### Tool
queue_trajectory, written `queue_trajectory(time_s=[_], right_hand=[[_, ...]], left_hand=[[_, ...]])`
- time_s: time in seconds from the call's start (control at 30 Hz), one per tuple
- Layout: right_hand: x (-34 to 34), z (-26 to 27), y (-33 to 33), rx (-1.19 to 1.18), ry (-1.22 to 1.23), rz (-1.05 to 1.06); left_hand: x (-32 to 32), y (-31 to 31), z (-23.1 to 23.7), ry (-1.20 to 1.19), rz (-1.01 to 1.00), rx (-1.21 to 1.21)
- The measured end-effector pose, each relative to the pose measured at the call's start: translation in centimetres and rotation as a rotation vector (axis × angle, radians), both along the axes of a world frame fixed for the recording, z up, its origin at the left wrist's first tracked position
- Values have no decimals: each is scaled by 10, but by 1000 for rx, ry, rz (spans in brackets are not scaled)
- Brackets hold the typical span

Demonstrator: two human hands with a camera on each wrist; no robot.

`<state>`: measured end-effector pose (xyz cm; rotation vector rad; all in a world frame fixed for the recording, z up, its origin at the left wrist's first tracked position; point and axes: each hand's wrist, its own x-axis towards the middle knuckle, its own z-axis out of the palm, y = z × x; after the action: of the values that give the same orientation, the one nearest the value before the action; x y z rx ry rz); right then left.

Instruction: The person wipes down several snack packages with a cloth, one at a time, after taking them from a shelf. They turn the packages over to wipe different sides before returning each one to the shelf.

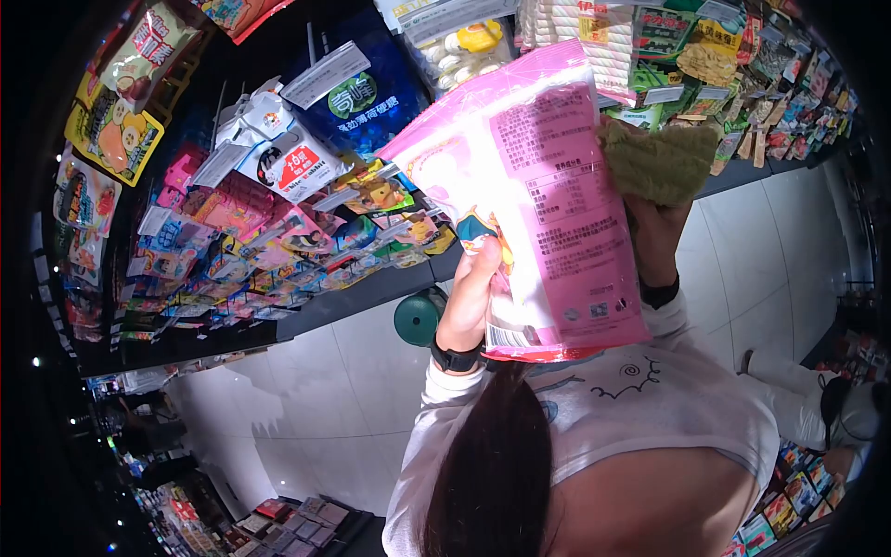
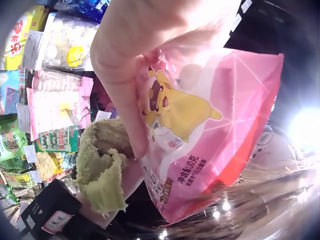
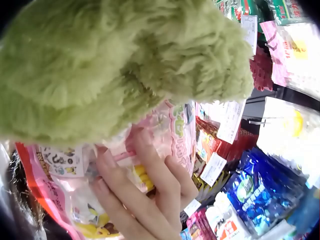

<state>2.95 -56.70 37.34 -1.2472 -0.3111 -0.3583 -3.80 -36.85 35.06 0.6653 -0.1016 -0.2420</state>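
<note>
My left hand (image 1: 471,295) grips a pink candy bag (image 1: 580,218). In the head view the thumb lies on its printed back, while the fingers (image 3: 145,187) spread over the other side in the right wrist view. A yellow cartoon figure (image 2: 182,107) shows on the front, seen in the left wrist view. Beside the bag's far edge, my right hand (image 1: 654,237) holds a fuzzy green cloth-like item (image 1: 659,160), bunched and folded. This green pile (image 3: 115,65) fills the top of the right wrist view and hides the right fingers.
Hanging sweets line the shelf ahead, among them a blue candy bag (image 1: 357,102), a White Rabbit bag (image 1: 283,158) and marshmallow packs (image 1: 580,32). A green round stool (image 1: 419,318) stands on the tiled floor (image 1: 306,390). Another person (image 1: 807,404) is at the right.
</note>
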Motion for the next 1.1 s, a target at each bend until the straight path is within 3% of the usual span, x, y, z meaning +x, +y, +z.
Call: queue_trajectory(time_s=[0.17,0.27,0.37,0.47,0.57,0.87,1.0,1.1], right_hand=[[-4,15,6,122,-128,77],[-7,14,-3,20,-79,125],[-10,13,-8,110,-88,191],[-14,18,-14,-142,-87,146],[-23,22,-11,-211,-98,105],[-27,8,-12,-89,-76,189],[-35,9,-13,-216,-50,180],[-35,5,-11,-135,-76,213]], left_hand=[[0,-7,7,-22,-5,8],[2,-12,7,-27,3,10],[5,-15,4,-21,6,5],[7,-17,5,-17,-7,-11],[7,-14,2,-16,-4,0],[8,-13,2,-10,45,48],[6,-11,1,-10,42,56],[5,-9,6,-10,57,92]])
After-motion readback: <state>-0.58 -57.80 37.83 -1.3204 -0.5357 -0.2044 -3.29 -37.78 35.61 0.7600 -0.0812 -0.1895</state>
